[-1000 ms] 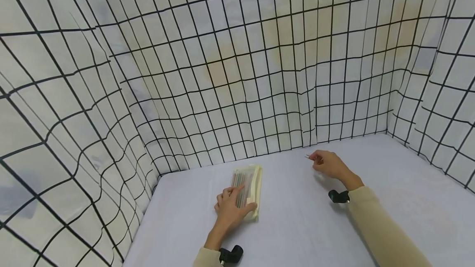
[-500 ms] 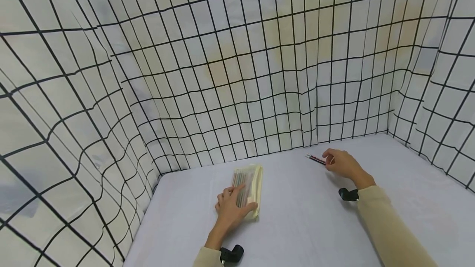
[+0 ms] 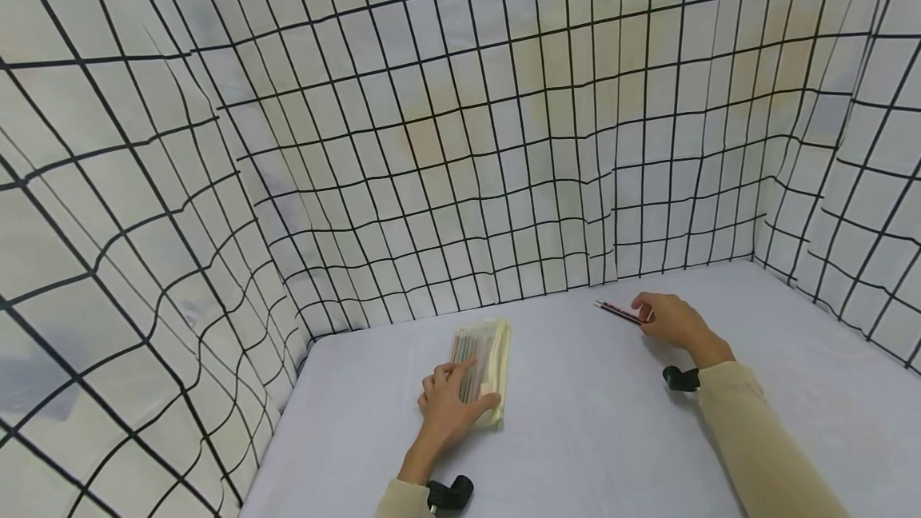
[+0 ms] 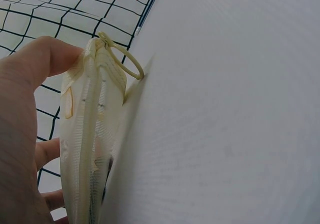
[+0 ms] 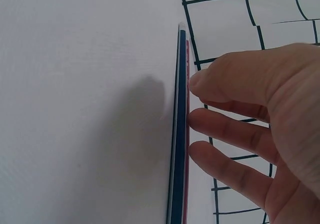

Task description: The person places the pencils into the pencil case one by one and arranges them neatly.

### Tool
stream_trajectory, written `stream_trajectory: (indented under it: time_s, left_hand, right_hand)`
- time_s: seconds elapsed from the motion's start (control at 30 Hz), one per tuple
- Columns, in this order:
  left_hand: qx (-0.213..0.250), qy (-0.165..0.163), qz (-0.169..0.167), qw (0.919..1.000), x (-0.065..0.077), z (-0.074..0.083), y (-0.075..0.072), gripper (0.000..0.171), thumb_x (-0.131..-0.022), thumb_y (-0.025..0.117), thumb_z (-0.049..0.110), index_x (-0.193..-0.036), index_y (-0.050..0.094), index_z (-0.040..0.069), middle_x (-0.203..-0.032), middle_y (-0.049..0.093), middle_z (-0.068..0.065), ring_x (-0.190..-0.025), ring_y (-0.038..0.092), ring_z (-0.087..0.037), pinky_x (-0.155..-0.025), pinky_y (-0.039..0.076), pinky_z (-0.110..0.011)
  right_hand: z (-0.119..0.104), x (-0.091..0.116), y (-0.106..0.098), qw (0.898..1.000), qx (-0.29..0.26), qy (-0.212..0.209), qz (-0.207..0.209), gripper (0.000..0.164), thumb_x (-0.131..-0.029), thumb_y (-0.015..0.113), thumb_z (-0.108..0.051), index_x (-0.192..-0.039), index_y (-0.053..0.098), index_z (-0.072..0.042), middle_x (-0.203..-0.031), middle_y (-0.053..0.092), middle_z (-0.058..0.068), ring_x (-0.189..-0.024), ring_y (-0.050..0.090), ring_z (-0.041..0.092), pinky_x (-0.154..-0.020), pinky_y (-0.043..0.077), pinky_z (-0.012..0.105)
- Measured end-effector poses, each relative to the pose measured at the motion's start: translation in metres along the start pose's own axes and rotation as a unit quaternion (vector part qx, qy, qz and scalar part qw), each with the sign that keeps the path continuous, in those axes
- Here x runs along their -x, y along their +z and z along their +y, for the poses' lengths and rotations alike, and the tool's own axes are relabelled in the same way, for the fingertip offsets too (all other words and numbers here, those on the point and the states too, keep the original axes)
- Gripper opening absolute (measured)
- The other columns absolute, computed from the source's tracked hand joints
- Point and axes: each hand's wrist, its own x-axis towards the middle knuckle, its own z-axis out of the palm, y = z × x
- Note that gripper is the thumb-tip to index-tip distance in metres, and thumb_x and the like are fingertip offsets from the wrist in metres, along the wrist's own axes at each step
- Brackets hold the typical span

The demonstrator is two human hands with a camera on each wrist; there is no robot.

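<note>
On the left of the white table lies a see-through mesh pencil case [image 3: 495,354] with pale yellow zip edging; several slim pencils show inside it. My left hand [image 3: 446,406] rests on its near half, fingers spread over the top and thumb against the zip edge. In the left wrist view the thumb tip presses the corner of the case [image 4: 82,149], beside a small yellow loop [image 4: 134,66]. At the back right, dark blue and red pencils [image 3: 617,311] lie side by side on the cloth. The fingertips of my right hand [image 3: 676,326] are right at their near end.
White walls with a black grid [image 3: 460,182] enclose the table [image 3: 561,422] at the back and both sides. The pencils lie close to the back wall. A small black camera [image 3: 450,494] sits on the left wrist, another [image 3: 680,379] on the right.
My right hand has moved right and drawn back along the pencils, so more of their length now shows on the cloth. My left hand and the pencil case have stayed put.
</note>
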Motion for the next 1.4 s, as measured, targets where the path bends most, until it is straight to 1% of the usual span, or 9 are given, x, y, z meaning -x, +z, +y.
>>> stream_trajectory:
  time_s: [0.27,0.47,0.6,0.87,1.0,1.17,1.4]
  left_hand:
    - [0.007,0.003,-0.001,1.0,0.0,0.0,0.0,0.081,-0.077,0.075,0.057,-0.148,0.054,0.024,-0.147,0.044,-0.015,-0.128,0.034,-0.037,-0.101,0.025,-0.062]
    - [0.003,0.002,-0.002,1.0,0.001,0.002,0.0,0.081,-0.078,0.076,0.057,-0.149,0.053,0.025,-0.147,0.044,-0.015,-0.128,0.035,-0.037,-0.101,0.025,-0.061]
    - [0.004,0.0,-0.004,1.0,0.001,0.003,-0.001,0.08,-0.077,0.076,0.056,-0.148,0.054,0.025,-0.148,0.044,-0.015,-0.128,0.035,-0.037,-0.101,0.026,-0.062]
    - [0.005,0.0,-0.004,1.0,0.001,0.002,0.0,0.08,-0.078,0.076,0.056,-0.148,0.054,0.025,-0.147,0.044,-0.015,-0.127,0.035,-0.037,-0.1,0.026,-0.062]
    - [0.004,0.001,-0.004,1.0,0.001,0.002,0.0,0.08,-0.078,0.076,0.057,-0.148,0.054,0.025,-0.147,0.044,-0.015,-0.127,0.035,-0.036,-0.1,0.026,-0.061]
    - [-0.001,0.001,-0.003,1.0,0.001,0.002,-0.001,0.08,-0.078,0.075,0.057,-0.148,0.054,0.026,-0.147,0.044,-0.014,-0.127,0.035,-0.037,-0.1,0.027,-0.062]
    - [-0.007,0.0,0.001,1.0,0.001,0.002,-0.001,0.08,-0.078,0.076,0.057,-0.148,0.054,0.026,-0.147,0.045,-0.014,-0.126,0.036,-0.036,-0.1,0.027,-0.061]
  right_hand:
    - [0.003,-0.001,0.002,1.0,0.015,0.001,-0.009,0.035,-0.087,0.066,-0.002,-0.122,0.066,-0.002,-0.1,0.069,0.008,-0.083,0.059,0.021,-0.069,0.047,0.034]
    - [0.004,0.001,0.004,0.999,0.028,0.009,-0.013,0.033,-0.089,0.062,0.003,-0.12,0.068,-0.004,-0.103,0.071,0.009,-0.088,0.06,0.024,-0.075,0.049,0.041]
    - [0.006,0.001,0.007,0.999,0.034,0.017,-0.021,0.034,-0.09,0.059,0.004,-0.122,0.069,-0.005,-0.104,0.071,0.009,-0.089,0.06,0.025,-0.078,0.05,0.043]
    - [0.007,-0.001,0.011,0.999,0.042,0.007,-0.027,0.036,-0.088,0.06,0.006,-0.121,0.069,-0.006,-0.102,0.072,0.008,-0.09,0.061,0.025,-0.081,0.051,0.047]
    - [0.006,-0.002,0.011,0.999,0.044,0.009,-0.03,0.042,-0.085,0.063,0.006,-0.125,0.066,-0.006,-0.102,0.071,0.009,-0.09,0.061,0.025,-0.082,0.051,0.049]
    - [0.003,-0.002,0.011,0.999,0.031,0.013,-0.037,0.047,-0.083,0.066,0.006,-0.129,0.063,-0.006,-0.1,0.07,0.01,-0.088,0.06,0.025,-0.082,0.051,0.047]
    - [-0.007,-0.005,0.009,0.999,0.019,0.02,-0.047,0.049,-0.083,0.069,0.003,-0.131,0.062,-0.006,-0.104,0.07,0.011,-0.088,0.059,0.024,-0.073,0.051,0.038]
